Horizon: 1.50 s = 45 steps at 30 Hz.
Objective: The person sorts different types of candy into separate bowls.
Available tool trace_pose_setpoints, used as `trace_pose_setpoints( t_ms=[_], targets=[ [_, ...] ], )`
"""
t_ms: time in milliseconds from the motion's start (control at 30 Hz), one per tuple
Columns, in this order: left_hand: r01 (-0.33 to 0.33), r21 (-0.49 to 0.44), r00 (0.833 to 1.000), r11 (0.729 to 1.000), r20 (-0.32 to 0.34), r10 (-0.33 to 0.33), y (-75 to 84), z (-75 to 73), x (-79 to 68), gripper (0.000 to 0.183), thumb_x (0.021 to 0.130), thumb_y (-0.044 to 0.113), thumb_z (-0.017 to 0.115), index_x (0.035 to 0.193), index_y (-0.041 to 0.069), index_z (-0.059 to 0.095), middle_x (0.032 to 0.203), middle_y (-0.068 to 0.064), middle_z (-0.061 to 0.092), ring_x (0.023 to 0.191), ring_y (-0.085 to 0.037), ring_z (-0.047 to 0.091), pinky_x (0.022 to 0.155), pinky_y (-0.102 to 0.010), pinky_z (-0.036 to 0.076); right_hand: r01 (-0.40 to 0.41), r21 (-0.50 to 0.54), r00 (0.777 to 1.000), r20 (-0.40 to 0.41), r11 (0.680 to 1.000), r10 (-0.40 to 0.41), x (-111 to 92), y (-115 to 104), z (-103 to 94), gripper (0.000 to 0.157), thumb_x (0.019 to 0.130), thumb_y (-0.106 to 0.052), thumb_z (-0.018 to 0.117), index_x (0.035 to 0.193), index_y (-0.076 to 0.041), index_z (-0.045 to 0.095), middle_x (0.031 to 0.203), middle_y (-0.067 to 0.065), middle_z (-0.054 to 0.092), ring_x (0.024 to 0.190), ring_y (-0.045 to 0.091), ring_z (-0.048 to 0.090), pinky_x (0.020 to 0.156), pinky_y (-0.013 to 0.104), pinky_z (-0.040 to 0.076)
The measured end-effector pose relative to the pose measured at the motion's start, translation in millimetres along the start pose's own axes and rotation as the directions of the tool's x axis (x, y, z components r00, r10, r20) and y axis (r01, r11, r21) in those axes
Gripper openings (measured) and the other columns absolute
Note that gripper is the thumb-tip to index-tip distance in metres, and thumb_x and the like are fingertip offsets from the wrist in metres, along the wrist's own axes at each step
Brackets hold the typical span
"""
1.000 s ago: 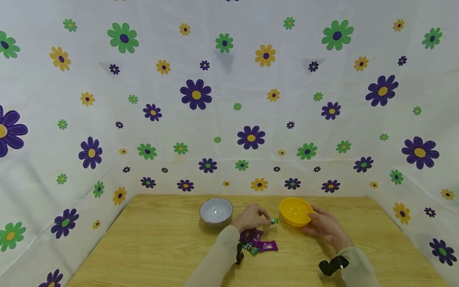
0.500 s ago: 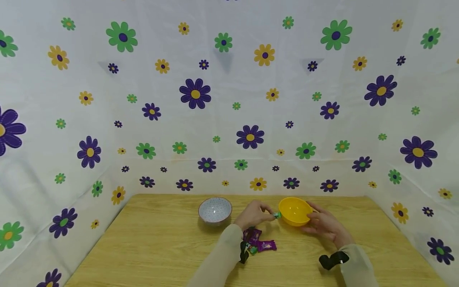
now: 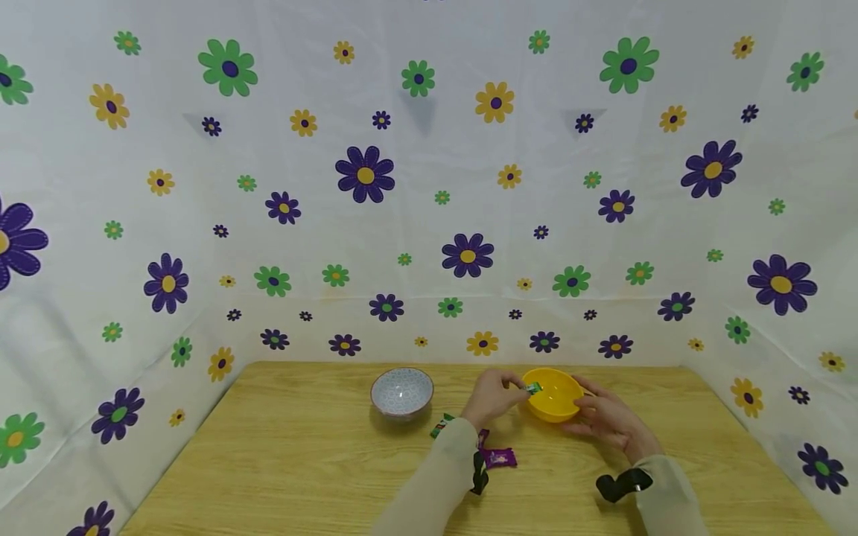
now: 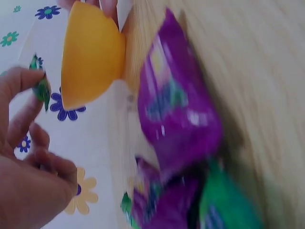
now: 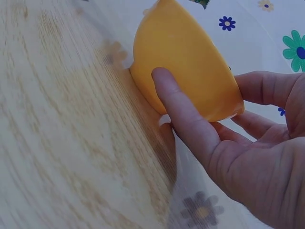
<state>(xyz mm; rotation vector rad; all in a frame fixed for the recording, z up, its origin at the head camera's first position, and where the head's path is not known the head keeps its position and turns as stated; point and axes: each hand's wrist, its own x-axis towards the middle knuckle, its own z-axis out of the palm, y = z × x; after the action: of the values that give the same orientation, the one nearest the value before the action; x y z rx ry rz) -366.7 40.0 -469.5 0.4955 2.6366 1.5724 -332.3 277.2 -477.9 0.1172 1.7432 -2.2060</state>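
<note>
Between thumb and fingertips, my left hand (image 3: pixel 494 396) pinches a small green-wrapped candy (image 3: pixel 533 388) at the left rim of a yellow bowl (image 3: pixel 558 402). My right hand (image 3: pixel 611 426) holds that bowl from its right side, the thumb (image 5: pixel 183 112) on the outer wall and fingers round the far side. The left wrist view shows the pinched candy (image 4: pixel 42 88) beside the bowl's rim. Below the left hand lie purple-wrapped candies (image 4: pixel 178 102) and a green-wrapped one (image 4: pixel 226 200), partly hidden from the head by the left forearm.
A grey-blue patterned bowl with a red rim (image 3: pixel 402 393) stands left of the left hand. Another green-wrapped candy (image 3: pixel 442 425) lies near it. The wooden table (image 3: pixel 288 447) ends at a flower-printed white curtain (image 3: pixel 429 223) behind and at both sides.
My left hand has moved right and slightly up with the pinched candy, from left of the yellow bowl to over its rim. The right hand and the bowl stay in place.
</note>
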Motion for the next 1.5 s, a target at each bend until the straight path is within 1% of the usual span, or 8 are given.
trace_pose_setpoints(
  t_ms=[133, 300, 467, 600, 900, 1133, 1300, 1500],
  targets=[
    [0.057, -0.035, 0.996, 0.998, -0.07, -0.059, 8.3, 8.3, -1.2, 0.008, 0.083, 0.021, 0.077, 0.085, 0.013, 0.074, 0.083, 0.002, 0.053, 0.078, -0.015, 0.045, 0.061, -0.026, 0.036, 0.0, 0.007, 1.0, -0.002, 1.0, 0.0, 0, 0, 0.3, 0.067, 0.1, 0.0, 0.039, 0.159, -0.015, 0.009, 0.162, 0.025, 0.002, 0.139, 0.043, 0.034, 0.098, 0.053, 0.049],
    [0.118, -0.041, 0.987, 0.992, -0.106, -0.122, 14.9, 16.9, -2.0, 0.008, 0.084, 0.021, 0.077, 0.083, 0.015, 0.073, 0.079, 0.003, 0.051, 0.076, -0.014, 0.045, 0.058, -0.024, 0.036, -0.002, 0.011, 1.0, -0.003, 1.0, 0.002, 0, 0, 1.8, 0.067, 0.1, 0.0, 0.04, 0.159, -0.015, 0.01, 0.162, 0.026, 0.003, 0.127, 0.037, 0.048, 0.098, 0.052, 0.049],
    [0.123, -0.038, 0.986, 0.992, -0.106, -0.126, 15.5, 20.2, -2.3, 0.009, 0.085, 0.023, 0.077, 0.084, 0.014, 0.072, 0.078, 0.003, 0.052, 0.071, -0.013, 0.045, 0.056, -0.023, 0.037, 0.003, 0.005, 1.0, 0.003, 1.0, -0.003, -1, 1, 2.8, 0.066, 0.101, -0.001, 0.039, 0.159, -0.014, 0.01, 0.161, 0.027, 0.006, 0.119, 0.031, 0.054, 0.098, 0.052, 0.049],
    [0.112, -0.036, 0.988, 0.993, -0.101, -0.115, 10.2, 18.4, -3.9, 0.008, 0.086, 0.022, 0.075, 0.087, 0.014, 0.073, 0.076, 0.003, 0.053, 0.068, -0.012, 0.044, 0.055, -0.022, 0.036, -0.001, -0.007, 1.0, 0.003, 1.0, 0.001, 0, 2, 2.5, 0.067, 0.101, -0.001, 0.039, 0.159, -0.014, 0.009, 0.16, 0.028, 0.007, 0.122, 0.033, 0.053, 0.097, 0.051, 0.05],
    [0.063, -0.046, 0.99, 0.997, -0.12, -0.068, -3.6, -7.1, -6.8, 0.006, 0.088, 0.02, 0.071, 0.09, 0.016, 0.074, 0.071, 0.004, 0.052, 0.059, -0.011, 0.042, 0.05, -0.022, 0.035, -0.008, 0.021, 1.0, 0.018, 1.0, 0.008, -1, 2, 3.0, 0.067, 0.101, 0.0, 0.038, 0.159, -0.013, 0.006, 0.162, 0.025, 0.0, 0.143, 0.046, 0.023, 0.099, 0.054, 0.047],
    [0.036, -0.117, 0.994, 0.992, -0.101, -0.048, -20.1, -31.9, -14.7, 0.016, 0.091, 0.018, 0.068, 0.1, 0.006, 0.075, 0.082, -0.002, 0.061, 0.064, -0.012, 0.045, 0.056, -0.024, 0.039, -0.002, 0.01, 0.999, 0.041, 1.0, 0.001, -4, -1, 1.8, 0.068, 0.101, -0.001, 0.039, 0.159, -0.013, 0.005, 0.163, 0.024, -0.002, 0.142, 0.044, 0.028, 0.098, 0.053, 0.048],
    [0.056, -0.107, 0.997, 0.993, -0.045, -0.061, -23.7, -43.9, -23.0, 0.016, 0.093, 0.017, 0.066, 0.102, 0.006, 0.073, 0.095, -0.003, 0.065, 0.069, -0.012, 0.047, 0.058, -0.025, 0.041, -0.001, 0.001, 0.999, 0.035, 1.0, 0.0, -4, 0, 0.4, 0.067, 0.101, -0.001, 0.038, 0.159, -0.013, 0.006, 0.163, 0.024, -0.001, 0.136, 0.039, 0.038, 0.099, 0.052, 0.048],
    [0.053, 0.01, 0.995, 0.999, 0.078, -0.054, -30.5, -56.0, -27.3, 0.019, 0.095, 0.007, 0.059, 0.109, 0.002, 0.071, 0.092, -0.007, 0.06, 0.052, -0.009, 0.04, 0.048, -0.022, 0.037, -0.001, -0.002, 0.999, 0.036, 1.0, 0.001, -3, 1, 1.0, 0.067, 0.101, -0.002, 0.039, 0.159, -0.013, 0.006, 0.163, 0.023, -0.001, 0.142, 0.043, 0.03, 0.099, 0.052, 0.048]
  ],
)
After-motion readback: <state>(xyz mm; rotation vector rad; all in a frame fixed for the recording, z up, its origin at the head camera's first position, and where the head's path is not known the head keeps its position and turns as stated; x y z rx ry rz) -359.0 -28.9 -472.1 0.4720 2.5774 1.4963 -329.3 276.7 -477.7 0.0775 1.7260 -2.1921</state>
